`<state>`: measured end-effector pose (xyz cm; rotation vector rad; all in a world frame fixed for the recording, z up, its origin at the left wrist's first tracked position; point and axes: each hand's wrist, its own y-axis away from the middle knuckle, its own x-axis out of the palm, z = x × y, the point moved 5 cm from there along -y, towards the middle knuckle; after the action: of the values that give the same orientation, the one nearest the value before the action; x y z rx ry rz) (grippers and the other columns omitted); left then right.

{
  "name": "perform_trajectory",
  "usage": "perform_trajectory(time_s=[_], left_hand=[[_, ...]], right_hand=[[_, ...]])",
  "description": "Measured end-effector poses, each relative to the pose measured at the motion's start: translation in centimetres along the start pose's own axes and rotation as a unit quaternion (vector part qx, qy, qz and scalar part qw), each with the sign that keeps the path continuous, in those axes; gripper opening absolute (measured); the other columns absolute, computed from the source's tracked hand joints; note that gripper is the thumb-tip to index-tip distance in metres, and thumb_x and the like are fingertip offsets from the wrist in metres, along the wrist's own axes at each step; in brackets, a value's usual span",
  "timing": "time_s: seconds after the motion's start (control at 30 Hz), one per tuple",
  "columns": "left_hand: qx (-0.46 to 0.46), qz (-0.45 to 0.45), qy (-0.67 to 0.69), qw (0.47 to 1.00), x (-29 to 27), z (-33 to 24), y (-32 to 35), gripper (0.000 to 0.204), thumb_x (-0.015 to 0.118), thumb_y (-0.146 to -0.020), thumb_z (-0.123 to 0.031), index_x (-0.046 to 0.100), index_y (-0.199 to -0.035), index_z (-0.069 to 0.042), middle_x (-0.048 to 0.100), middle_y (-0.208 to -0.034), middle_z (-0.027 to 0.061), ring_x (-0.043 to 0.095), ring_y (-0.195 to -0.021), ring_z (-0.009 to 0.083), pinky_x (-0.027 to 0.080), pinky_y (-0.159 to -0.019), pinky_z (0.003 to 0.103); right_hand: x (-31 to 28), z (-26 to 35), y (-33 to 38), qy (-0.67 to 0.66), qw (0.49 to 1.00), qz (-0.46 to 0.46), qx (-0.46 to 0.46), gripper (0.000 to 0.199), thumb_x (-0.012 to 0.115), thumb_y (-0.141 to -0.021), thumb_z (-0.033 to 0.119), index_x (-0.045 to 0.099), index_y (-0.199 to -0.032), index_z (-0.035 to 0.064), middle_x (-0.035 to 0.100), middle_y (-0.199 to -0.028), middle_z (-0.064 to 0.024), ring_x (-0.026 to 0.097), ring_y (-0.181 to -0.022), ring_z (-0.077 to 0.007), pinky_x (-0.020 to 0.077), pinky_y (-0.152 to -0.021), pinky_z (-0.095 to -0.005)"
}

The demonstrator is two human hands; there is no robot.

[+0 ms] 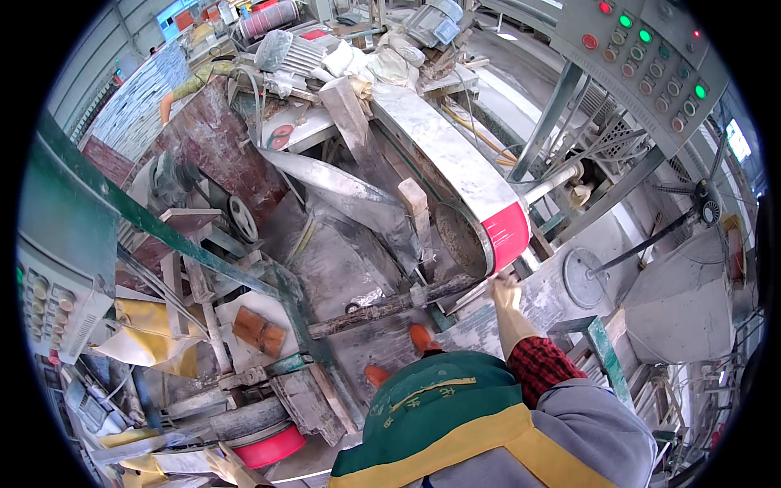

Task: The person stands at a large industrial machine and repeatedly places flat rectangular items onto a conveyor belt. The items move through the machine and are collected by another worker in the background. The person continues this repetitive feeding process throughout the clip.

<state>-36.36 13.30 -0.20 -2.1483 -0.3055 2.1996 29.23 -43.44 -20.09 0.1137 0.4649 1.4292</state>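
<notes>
My right hand (506,294), in a pale glove with a red-and-black checked cuff, is just below the red end (506,237) of a long white belt conveyor (443,146). Its fingers are curled near the belt's lower edge; whatever they hold, if anything, is too small to make out. At the lower left my left hand (225,465), also pale-gloved, reaches out beside a second belt's red end (268,446). Its fingers look stretched out over a white strip (181,462), with nothing visible in them. A worn rod (390,305) crosses between the machines.
A button panel with lit green lamps (643,61) hangs at the upper right, another control box (61,305) at the left. A green beam (163,215) slants past. Orange boots (423,340) stand below. A person's arm (167,107) shows at the far left. A fan (709,210) stands right.
</notes>
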Motion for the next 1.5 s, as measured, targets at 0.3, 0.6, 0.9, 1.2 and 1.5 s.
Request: perform_trajectory(time_s=[0.3, 0.6, 0.9, 1.2, 1.5], left_hand=[[0.112, -0.209, 0.015, 0.971, 3.0, -0.1, 2.5, 0.048, 0.050, -0.092, -0.032, 0.039, -0.130, -0.006, 0.043, -0.124, 0.0197, 0.040, -0.110, 0.0403, 0.034, -0.092, 0.048], [-0.105, -0.054, 0.072, 0.990, -0.2, 1.5, -0.9, 0.067, 0.054, -0.083, -0.055, 0.050, -0.127, -0.004, 0.064, -0.104, 0.0190, 0.063, -0.090, 0.0362, 0.051, -0.076, 0.041], [-0.143, 0.040, -0.029, 0.988, 0.9, -0.3, -1.5, 0.075, 0.051, -0.083, -0.056, 0.029, -0.140, -0.012, 0.031, -0.140, 0.0179, 0.030, -0.128, 0.0356, 0.029, -0.103, 0.043], [-0.056, -0.004, -0.005, 0.998, 0.7, -2.7, 3.2, 0.060, 0.052, -0.088, -0.039, 0.034, -0.137, -0.009, 0.037, -0.138, 0.0191, 0.031, -0.129, 0.0349, 0.022, -0.107, 0.046], [0.078, -0.086, 0.061, 0.991, -0.8, -9.9, 12.7, 0.064, 0.069, -0.073, -0.015, 0.041, -0.130, -0.004, 0.041, -0.132, 0.0228, 0.033, -0.128, 0.0372, 0.022, -0.108, 0.048]], right_hand=[[1.7, -2.6, 7.4, 0.252, 0.926, 0.248, 0.134, 0.050, 0.049, -0.083, 0.010, 0.047, -0.132, 0.0103, 0.067, -0.090, -0.0132, 0.064, -0.066, -0.0161, 0.0511, -0.050, -0.0290], [8.8, 2.2, 9.0, 0.300, 0.886, 0.354, 0.020, 0.050, 0.052, -0.082, 0.015, 0.047, -0.131, 0.0046, 0.067, -0.087, -0.0127, 0.064, -0.068, -0.0165, 0.0521, -0.060, -0.0273], [7.4, 0.9, 7.0, 0.366, 0.867, 0.337, 0.000, 0.054, 0.052, -0.078, 0.012, 0.047, -0.130, 0.0010, 0.068, -0.082, -0.0120, 0.063, -0.063, -0.0153, 0.0515, -0.059, -0.0272], [8.5, -2.5, 7.1, 0.308, 0.879, 0.360, 0.048, 0.054, 0.052, -0.078, 0.012, 0.046, -0.131, 0.0030, 0.067, -0.081, -0.0118, 0.061, -0.060, -0.0157, 0.0514, -0.058, -0.0285], [12.5, -3.1, 10.7, 0.197, 0.876, 0.423, 0.122, 0.049, 0.052, -0.084, 0.012, 0.045, -0.132, 0.0056, 0.066, -0.083, -0.0112, 0.059, -0.062, -0.0155, 0.0506, -0.056, -0.0288]])
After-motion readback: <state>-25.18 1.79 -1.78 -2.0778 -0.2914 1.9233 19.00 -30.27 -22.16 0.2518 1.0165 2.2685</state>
